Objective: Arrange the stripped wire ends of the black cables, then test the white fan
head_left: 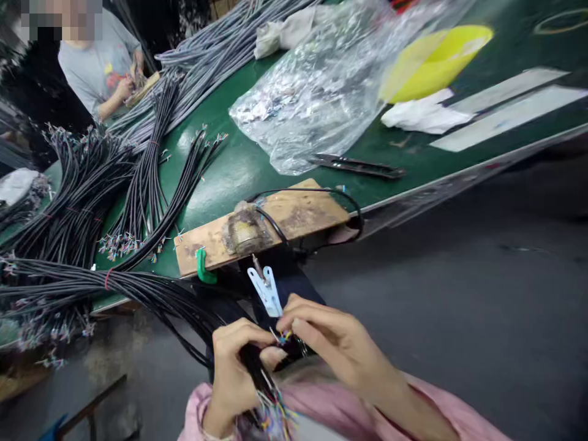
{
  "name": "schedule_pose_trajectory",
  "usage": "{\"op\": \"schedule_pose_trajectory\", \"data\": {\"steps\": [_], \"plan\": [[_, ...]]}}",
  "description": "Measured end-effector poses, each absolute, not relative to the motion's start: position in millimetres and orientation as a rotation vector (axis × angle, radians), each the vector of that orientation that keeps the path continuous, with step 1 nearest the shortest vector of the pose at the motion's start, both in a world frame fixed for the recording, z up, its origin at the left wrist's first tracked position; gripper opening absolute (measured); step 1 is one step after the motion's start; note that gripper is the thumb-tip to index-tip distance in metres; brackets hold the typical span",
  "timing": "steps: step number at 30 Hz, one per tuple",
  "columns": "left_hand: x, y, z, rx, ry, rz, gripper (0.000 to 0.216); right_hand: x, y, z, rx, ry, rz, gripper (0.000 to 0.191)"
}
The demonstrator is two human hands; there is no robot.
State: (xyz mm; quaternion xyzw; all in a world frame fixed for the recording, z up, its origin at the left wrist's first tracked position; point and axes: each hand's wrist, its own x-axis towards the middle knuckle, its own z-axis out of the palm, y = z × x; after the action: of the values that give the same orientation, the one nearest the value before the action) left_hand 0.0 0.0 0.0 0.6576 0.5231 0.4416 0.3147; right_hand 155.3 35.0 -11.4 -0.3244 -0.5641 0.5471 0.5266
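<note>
My left hand (236, 373) is closed round a black cable (257, 373) whose stripped coloured wires (283, 336) stick out at the fingertips. My right hand (331, 343) pinches those thin coloured wires from the right. Both hands sit low in the view, just below a white clip (266, 291) that hangs from a worn wooden board (294, 214) clamped at the green table's edge. More coloured wire ends (275, 416) show under my left wrist.
Bundles of black cables (82, 202) lie across the green table (229, 165) at left, one bundle (138, 288) reaching toward my hands. A clear plastic bag (316, 92), a yellow bowl (432, 61), white papers (422, 113) and black pliers (358, 165) lie farther back. Another person (98, 67) works at the far left.
</note>
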Motion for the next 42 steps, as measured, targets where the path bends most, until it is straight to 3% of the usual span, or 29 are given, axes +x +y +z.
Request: {"op": "schedule_pose_trajectory", "data": {"steps": [6,16,25,30,33,36,42], "plan": [[-0.6,-2.9,0.4,1.733,1.412,1.175,0.029,153.5,28.8,-8.4,-0.713,-1.264,1.437,0.014],[0.8,-8.1,-3.0,1.684,1.502,1.140,0.013,153.3,27.0,-9.1,-0.862,-1.622,0.804,0.017],[-6.3,-7.4,-12.0,1.980,1.212,1.195,0.023,147.3,35.1,-11.0,-0.679,-1.496,1.307,0.034],[-13.8,-9.2,-16.6,1.936,1.151,1.145,0.019,152.9,33.6,-4.9,-0.734,-1.775,0.777,0.026],[-13.8,-7.9,-13.4,1.914,1.130,1.180,0.021,163.1,40.1,-5.1,-0.798,-1.758,0.679,0.021],[-8.9,-6.5,-8.0,1.915,1.117,1.237,0.022,167.5,53.4,-8.5,-0.867,-1.596,0.944,0.018],[9.4,-3.6,-5.1,1.841,1.243,1.527,0.024,139.3,81.2,-18.3,-0.474,-0.999,2.070,0.053]]}}
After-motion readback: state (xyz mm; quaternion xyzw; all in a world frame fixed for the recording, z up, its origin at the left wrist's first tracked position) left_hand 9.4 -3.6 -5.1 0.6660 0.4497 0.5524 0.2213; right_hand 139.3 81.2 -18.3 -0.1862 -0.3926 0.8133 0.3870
